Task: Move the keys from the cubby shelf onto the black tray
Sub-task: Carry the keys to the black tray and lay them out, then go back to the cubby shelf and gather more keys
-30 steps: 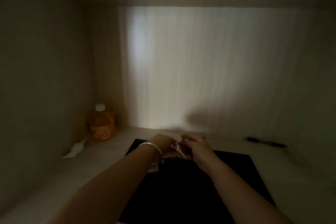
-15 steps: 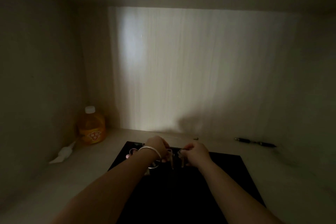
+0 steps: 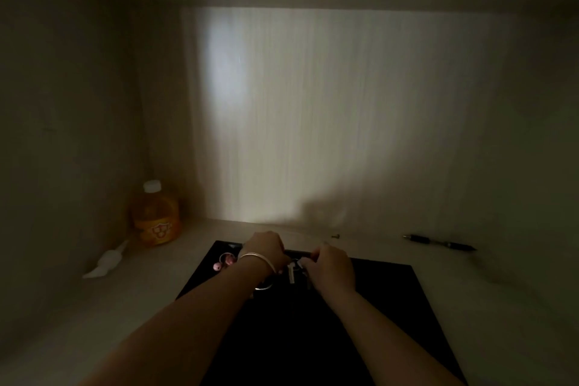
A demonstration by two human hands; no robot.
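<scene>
Dim cubby, lit only on the back wall. Both my hands sit over the far end of the black tray (image 3: 391, 323). My left hand (image 3: 264, 249), bracelet (image 3: 258, 260) at the wrist, and my right hand (image 3: 332, 266) are curled around the keys (image 3: 293, 273), which hang between them just above or on the tray; I cannot tell which. Fingers are closed on the bunch. A pink charm (image 3: 224, 262) lies on the tray's left corner. Orange bottle (image 3: 155, 216) stands far left; pen (image 3: 438, 242) lies right.
</scene>
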